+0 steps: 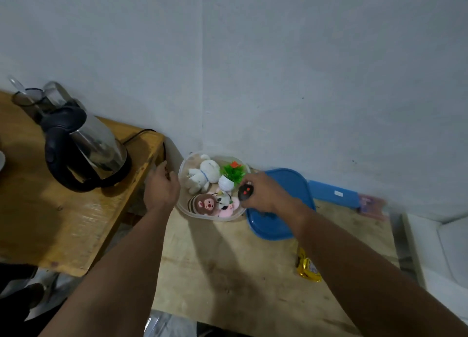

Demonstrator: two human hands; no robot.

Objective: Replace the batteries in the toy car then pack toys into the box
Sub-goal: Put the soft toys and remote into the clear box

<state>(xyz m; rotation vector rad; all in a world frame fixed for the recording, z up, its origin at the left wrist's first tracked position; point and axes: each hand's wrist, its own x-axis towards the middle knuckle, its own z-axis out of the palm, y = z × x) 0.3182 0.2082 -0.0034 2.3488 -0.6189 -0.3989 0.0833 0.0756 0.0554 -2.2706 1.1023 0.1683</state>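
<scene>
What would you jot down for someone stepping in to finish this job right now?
Left hand: at the left rim of the clear box; whether it grips the rim is hidden.
Right hand: holds a black remote with red buttons over the box's right edge.
In the box: white plush, brown monkey plush, pink plush, small potted plant.
Blue lid lies to the right of the box, off.
Toy car not in view, so battery state unknown.
Left: set the remote in, close the lid.

Clear box [182, 205] — nearly filled with plush toys [202, 176]; blue lid [283, 225] flanks right, table edge [149, 159] left — bare board in front.
</scene>
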